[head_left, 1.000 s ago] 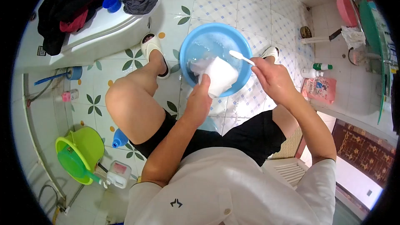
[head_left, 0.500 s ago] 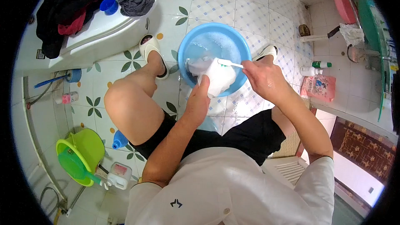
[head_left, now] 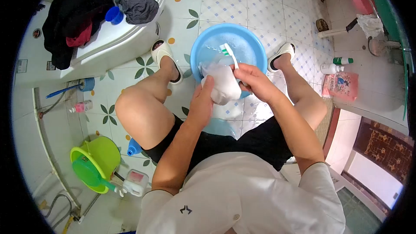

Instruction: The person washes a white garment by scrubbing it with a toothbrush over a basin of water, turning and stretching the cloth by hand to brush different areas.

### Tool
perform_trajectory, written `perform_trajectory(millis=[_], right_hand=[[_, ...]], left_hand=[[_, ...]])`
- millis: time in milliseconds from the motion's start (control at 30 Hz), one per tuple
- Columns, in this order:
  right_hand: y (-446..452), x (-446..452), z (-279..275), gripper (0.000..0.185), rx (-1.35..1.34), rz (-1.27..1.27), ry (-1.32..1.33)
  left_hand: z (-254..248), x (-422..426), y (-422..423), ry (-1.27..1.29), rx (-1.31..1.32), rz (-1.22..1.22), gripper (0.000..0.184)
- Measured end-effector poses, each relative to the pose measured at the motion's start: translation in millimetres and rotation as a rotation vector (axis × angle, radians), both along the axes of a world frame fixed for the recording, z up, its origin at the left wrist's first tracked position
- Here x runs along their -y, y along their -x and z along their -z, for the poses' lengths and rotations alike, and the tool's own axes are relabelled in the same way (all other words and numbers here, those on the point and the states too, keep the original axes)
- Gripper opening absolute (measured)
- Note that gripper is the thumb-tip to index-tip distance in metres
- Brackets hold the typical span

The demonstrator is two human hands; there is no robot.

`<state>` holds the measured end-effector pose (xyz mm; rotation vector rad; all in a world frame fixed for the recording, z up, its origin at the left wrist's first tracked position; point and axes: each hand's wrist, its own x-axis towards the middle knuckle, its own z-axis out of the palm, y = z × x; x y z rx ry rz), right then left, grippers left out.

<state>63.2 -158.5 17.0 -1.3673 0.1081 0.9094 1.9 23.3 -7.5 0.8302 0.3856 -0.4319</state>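
My left hand [head_left: 202, 105] is closed on a wet white cloth [head_left: 222, 87], its thumb pressed on top. The cloth bulges over the near rim of a blue basin [head_left: 261, 54], and a thinner part of it trails into the soapy water. In my right hand [head_left: 255, 80] is a white toothbrush [head_left: 233, 56], its green-and-white bristles standing out over the water, apart from the cloth. The right fingers also touch the cloth's right edge; what they grip of it is partly hidden.
Dark clothes [head_left: 73, 21], a grey cloth [head_left: 138, 2] and a blue cup [head_left: 114, 15] lie on a white lid at upper left. A green bucket [head_left: 113, 151] and a white jug [head_left: 135, 183] stand at lower left. A pink bag [head_left: 341, 86] and bottles are at right.
My right hand has come down and left to the cloth's edge. The toothbrush has turned from lying across the cloth to pointing away over the water, bristles off the cloth.
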Motion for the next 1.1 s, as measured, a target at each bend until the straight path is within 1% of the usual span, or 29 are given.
perform_trajectory(millis=[33, 67, 133, 167, 200, 267, 300, 367, 433, 467, 500, 567, 633, 800, 900, 967, 1000, 1067, 1100], right_hand=[[3, -4, -1, 0.030, 0.113, -0.019, 0.072], [5, -5, -2, 0.030, 0.111, -0.015, 0.069], [9, -2, -3, 0.026, 0.259, -0.062, 0.122], [10, 0, -4, 0.023, 0.322, -0.051, 0.206], [11, 1, -4, 0.023, 0.322, -0.049, 0.204], [15, 4, -4, 0.022, 0.257, 0.128, 0.105], [17, 5, -5, 0.022, 0.257, 0.124, 0.106], [21, 3, -7, 0.021, 0.248, 0.200, 0.052], [22, 5, -12, 0.021, 0.235, 0.213, 0.067], [21, 6, -14, 0.021, 0.224, 0.230, 0.079], [21, 6, -12, 0.021, 0.225, 0.219, 0.085], [23, 7, -3, 0.020, 0.324, 0.259, 0.150], [23, 7, 1, 0.019, 0.321, 0.261, 0.160], [26, -1, -11, 0.015, 0.303, 0.328, 0.154], [27, -5, -12, 0.012, 0.251, 0.364, 0.211], [27, -8, -4, 0.012, 0.298, 0.418, 0.155], [27, -11, -4, 0.012, 0.299, 0.413, 0.157], [30, -19, -5, 0.013, 0.394, 0.476, 0.197], [37, -25, -7, 0.013, 0.519, 0.393, 0.353]], left_hand=[[-1, 0, -1, -0.006, 0.003, -0.006, 0.054], [0, 2, -1, -0.008, 0.001, -0.002, 0.054], [2, 5, -2, -0.068, -0.059, -0.032, 0.052], [1, 5, -4, -0.070, -0.056, -0.026, 0.052], [-1, 3, -5, -0.103, -0.049, 0.001, 0.051], [-3, 3, -8, -0.133, -0.041, 0.020, 0.050], [-3, 5, -9, -0.148, -0.003, 0.036, 0.049], [-6, 7, -10, -0.159, 0.035, 0.048, 0.047], [-16, 8, -11, -0.105, 0.023, 0.101, 0.042], [-17, 9, -12, -0.098, 0.023, 0.091, 0.042], [-18, 10, -12, -0.116, 0.042, 0.116, 0.039], [-19, 11, -13, -0.127, 0.061, 0.130, 0.036], [-19, 9, -13, -0.207, 0.081, 0.210, 0.035], [-15, 11, -12, -0.200, 0.120, 0.167, 0.033], [-18, 13, -11, -0.236, 0.161, 0.144, 0.030], [-16, 15, -12, -0.261, 0.200, 0.124, 0.029], [-11, 17, -11, -0.274, 0.238, 0.100, 0.029], [-4, 18, -12, -0.287, 0.276, 0.071, 0.029], [-2, 18, -13, -0.374, 0.282, 0.092, 0.028]])
